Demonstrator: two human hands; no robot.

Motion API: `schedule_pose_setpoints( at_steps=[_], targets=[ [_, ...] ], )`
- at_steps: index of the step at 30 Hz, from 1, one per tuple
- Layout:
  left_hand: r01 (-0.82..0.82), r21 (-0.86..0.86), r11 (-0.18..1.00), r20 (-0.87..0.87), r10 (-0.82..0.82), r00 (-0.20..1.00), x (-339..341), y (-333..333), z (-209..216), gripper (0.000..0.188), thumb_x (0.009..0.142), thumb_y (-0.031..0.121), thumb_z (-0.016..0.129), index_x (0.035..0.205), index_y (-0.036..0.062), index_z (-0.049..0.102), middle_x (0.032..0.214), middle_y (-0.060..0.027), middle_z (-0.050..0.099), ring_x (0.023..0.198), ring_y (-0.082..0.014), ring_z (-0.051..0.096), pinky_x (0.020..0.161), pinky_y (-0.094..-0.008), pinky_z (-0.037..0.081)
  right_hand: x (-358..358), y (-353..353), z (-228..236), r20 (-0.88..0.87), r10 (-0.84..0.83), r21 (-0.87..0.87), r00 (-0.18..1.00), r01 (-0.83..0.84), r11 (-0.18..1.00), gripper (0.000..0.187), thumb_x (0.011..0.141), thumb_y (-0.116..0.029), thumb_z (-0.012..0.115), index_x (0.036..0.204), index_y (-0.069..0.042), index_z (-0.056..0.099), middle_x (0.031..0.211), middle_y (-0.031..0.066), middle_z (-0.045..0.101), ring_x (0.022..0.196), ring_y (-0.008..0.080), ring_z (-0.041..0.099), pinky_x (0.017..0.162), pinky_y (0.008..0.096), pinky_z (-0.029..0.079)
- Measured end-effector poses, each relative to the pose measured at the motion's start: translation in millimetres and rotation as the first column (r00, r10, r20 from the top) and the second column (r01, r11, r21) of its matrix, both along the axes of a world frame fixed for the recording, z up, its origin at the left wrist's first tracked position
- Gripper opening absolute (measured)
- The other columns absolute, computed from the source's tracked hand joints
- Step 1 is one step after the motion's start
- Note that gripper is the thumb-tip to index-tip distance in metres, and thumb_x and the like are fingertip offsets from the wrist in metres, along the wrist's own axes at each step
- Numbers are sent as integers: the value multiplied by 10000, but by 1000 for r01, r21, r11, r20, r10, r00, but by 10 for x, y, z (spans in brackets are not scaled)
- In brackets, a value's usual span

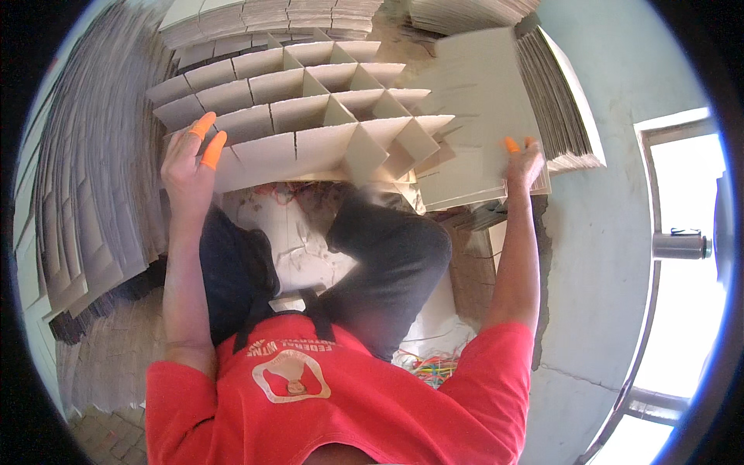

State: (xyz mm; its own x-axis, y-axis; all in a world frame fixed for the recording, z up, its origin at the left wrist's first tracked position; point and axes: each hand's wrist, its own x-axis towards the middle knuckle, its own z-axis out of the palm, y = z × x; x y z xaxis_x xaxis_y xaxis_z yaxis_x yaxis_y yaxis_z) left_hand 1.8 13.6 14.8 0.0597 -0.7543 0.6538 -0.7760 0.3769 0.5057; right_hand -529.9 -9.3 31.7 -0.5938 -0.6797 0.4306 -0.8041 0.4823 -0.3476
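A cardboard divider grid (pixel 310 108) stands before me, its slotted strips crossing one another. My left hand (pixel 188 159) is by the left end of its nearest strip. Two of its digits, in orange finger cots, are apart, with nothing visible between them. To the right of the grid lie flat cardboard sheets (pixel 473 116), partly blurred. At their right edge is my right hand (pixel 525 163), also with orange finger cots. Motion smears its fingers, so whether it grips a sheet does not show.
Tall stacks of cardboard strips (pixel 101 170) line the left side. More cardboard stacks (pixel 267 17) stand at the back, and another stack (pixel 558 97) sits at the right against a pale wall (pixel 597 256). Coloured cords (pixel 430 366) lie near my right side. A window (pixel 686 201) is far right.
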Motion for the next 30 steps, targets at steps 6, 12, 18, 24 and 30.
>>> schedule_pose_setpoints(
  at_steps=[6, 12, 18, 24, 30],
  targets=[
    [106, 2, 994, 75, -106, 992, -151, -59, -18, 357, 804, 140, 777, 1142, 54, 702, 1015, -118, 701, 981, -247, 651, 834, -384, 532, 671, -43, 965, -156, 496, -627, 854, -473, 619, 512, 878, 54, 645, 1371, 8, 514, 1159, 119, 674, 1020, 157, 616, 924, 323, 526],
    [255, 113, 960, 218, -274, 937, -181, -184, -221, 265, 797, 196, 749, 1005, 37, 709, 904, -138, 708, 866, -301, 657, 769, -427, 522, 1801, -149, 1501, -10, 892, -326, 453, -845, 425, 642, 808, 45, 739, 1407, -45, 528, 1205, 66, 673, 899, 63, 569, 864, 240, 503],
    [307, 109, 946, 182, -322, 929, -196, -219, -329, 143, 808, 147, 701, 903, 40, 706, 801, -153, 688, 776, -330, 644, 730, -433, 508, 2294, -410, 1388, 148, 930, -110, 335, -929, 352, 618, 825, 26, 730, 1401, -26, 512, 1239, 86, 631, 1028, 122, 570, 901, 280, 532],
    [263, 123, 957, 201, -283, 938, -211, -230, -348, 119, 784, 103, 723, 884, 41, 708, 818, -159, 693, 759, -344, 640, 737, -446, 511, 2452, -517, 1280, 236, 930, -59, 281, -951, 303, 605, 861, 42, 680, 1427, -36, 479, 1381, 130, 569, 1226, 166, 571, 1000, 315, 522],
    [271, 147, 951, 182, -296, 938, -188, -224, -366, 127, 780, 119, 722, 887, 51, 711, 787, -141, 680, 765, -313, 640, 713, -435, 503, 2507, -451, 1392, 254, 918, -19, 305, -947, 320, 621, 849, 80, 673, 1429, -32, 482, 1378, 99, 579, 1219, 141, 566, 1009, 283, 493]
  ],
)
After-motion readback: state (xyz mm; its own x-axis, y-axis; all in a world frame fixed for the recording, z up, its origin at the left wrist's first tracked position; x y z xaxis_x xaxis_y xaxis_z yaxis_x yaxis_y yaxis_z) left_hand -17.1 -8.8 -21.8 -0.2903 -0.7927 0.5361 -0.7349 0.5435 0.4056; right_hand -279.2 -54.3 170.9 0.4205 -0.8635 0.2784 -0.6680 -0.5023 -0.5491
